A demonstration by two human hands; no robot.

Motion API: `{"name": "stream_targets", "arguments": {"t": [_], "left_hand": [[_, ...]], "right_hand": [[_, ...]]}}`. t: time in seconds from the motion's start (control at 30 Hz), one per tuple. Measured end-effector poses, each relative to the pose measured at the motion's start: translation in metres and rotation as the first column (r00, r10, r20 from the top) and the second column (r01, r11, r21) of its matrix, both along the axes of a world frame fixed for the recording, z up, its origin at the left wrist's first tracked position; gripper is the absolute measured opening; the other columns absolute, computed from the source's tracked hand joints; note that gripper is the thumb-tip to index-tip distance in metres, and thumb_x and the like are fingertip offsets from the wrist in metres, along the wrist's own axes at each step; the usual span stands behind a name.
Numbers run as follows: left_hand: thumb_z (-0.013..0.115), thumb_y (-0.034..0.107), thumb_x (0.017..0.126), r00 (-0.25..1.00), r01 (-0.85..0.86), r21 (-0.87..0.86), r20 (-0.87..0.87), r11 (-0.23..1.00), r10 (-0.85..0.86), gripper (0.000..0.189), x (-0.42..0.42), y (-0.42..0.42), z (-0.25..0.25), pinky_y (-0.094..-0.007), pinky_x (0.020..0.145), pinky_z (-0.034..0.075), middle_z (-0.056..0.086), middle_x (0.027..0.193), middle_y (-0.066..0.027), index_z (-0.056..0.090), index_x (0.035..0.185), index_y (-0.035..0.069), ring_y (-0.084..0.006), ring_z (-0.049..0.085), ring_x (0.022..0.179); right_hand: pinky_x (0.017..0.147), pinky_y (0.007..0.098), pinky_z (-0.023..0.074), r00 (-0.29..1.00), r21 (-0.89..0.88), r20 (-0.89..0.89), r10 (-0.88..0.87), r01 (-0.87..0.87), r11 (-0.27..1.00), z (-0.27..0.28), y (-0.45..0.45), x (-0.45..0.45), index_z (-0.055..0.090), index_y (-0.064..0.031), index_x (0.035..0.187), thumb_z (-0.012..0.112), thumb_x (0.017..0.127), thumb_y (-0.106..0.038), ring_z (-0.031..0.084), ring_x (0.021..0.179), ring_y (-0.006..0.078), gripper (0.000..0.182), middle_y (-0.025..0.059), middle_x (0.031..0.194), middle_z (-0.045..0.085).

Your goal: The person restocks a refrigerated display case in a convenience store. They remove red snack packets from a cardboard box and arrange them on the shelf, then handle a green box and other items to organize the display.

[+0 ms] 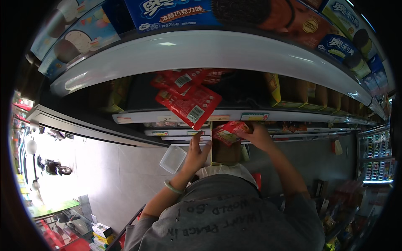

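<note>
My right hand (259, 138) grips red snack packets (230, 131) above an open cardboard box (225, 153) with yellow edges, held close to my body. My left hand (195, 155) is left of the box, its thumb at the box's left wall and its fingers apart, with nothing visible between them. Just beyond those fingers, several red foil pouches (191, 105) lie in an overlapping pile on a dark shelf (139, 91). The lowest pouch hangs over the shelf's front edge. Whether the left thumb presses on the box, I cannot tell.
A white shelf lip (201, 47) curves across the top, with blue Oreo boxes (179, 14) above it. Several cardboard display boxes (292, 91) stand at right. A clear plastic container (173, 159) appears below, left of my left hand. A price-tag rail (229, 116) runs along the shelf.
</note>
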State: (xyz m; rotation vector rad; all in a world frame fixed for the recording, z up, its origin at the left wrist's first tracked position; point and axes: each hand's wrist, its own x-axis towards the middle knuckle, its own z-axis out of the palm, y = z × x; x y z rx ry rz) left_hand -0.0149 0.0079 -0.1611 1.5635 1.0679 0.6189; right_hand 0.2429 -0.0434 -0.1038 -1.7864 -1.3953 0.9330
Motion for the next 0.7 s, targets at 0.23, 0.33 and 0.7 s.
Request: {"name": "stream_targets", "arguments": {"t": [0.23, 0.33, 0.7], "left_hand": [[0.051, 0.021, 0.086, 0.855, 0.469, -0.168, -0.161, 0.867, -0.494, 0.085, -0.01, -0.004, -0.023, -0.0498, 0.095, 0.044, 0.042, 0.134, -0.0375, -0.002, 0.15, 0.003, -0.049, 0.054, 0.112], [0.046, 0.017, 0.085, 0.802, 0.456, -0.292, -0.275, 0.841, -0.53, 0.082, -0.002, -0.004, -0.002, -0.0497, 0.093, 0.045, 0.047, 0.127, -0.0384, -0.003, 0.149, 0.003, -0.0486, 0.057, 0.106], [0.046, 0.02, 0.086, 0.762, 0.425, -0.4, -0.327, 0.812, -0.559, 0.083, 0.003, -0.002, 0.025, -0.0498, 0.091, 0.047, 0.051, 0.124, -0.0358, -0.005, 0.15, 0.005, -0.0466, 0.059, 0.105]], "right_hand": [[0.075, 0.0416, 0.0505, 0.721, 0.047, 0.685, 0.104, -0.186, 0.981, 0.006, 0.027, -0.013, 0.063, -0.0043, 0.106, 0.072, 0.08, -0.041, 0.063, 0.088, 0.0325, 0.045, 0.0129, 0.097, 0.065], [0.084, 0.0441, 0.0486, 0.568, 0.147, 0.822, 0.031, -0.264, 0.953, 0.003, 0.036, -0.023, 0.061, -0.0071, 0.115, 0.072, 0.081, -0.04, 0.06, 0.103, 0.034, 0.049, 0.0147, 0.112, 0.061], [0.086, 0.0444, 0.0478, 0.665, 0.328, 0.746, -0.04, -0.315, 0.89, -0.077, 0.074, -0.002, 0.058, -0.0064, 0.115, 0.074, 0.08, -0.035, 0.06, 0.1, 0.0368, 0.048, 0.0162, 0.11, 0.061]]}}
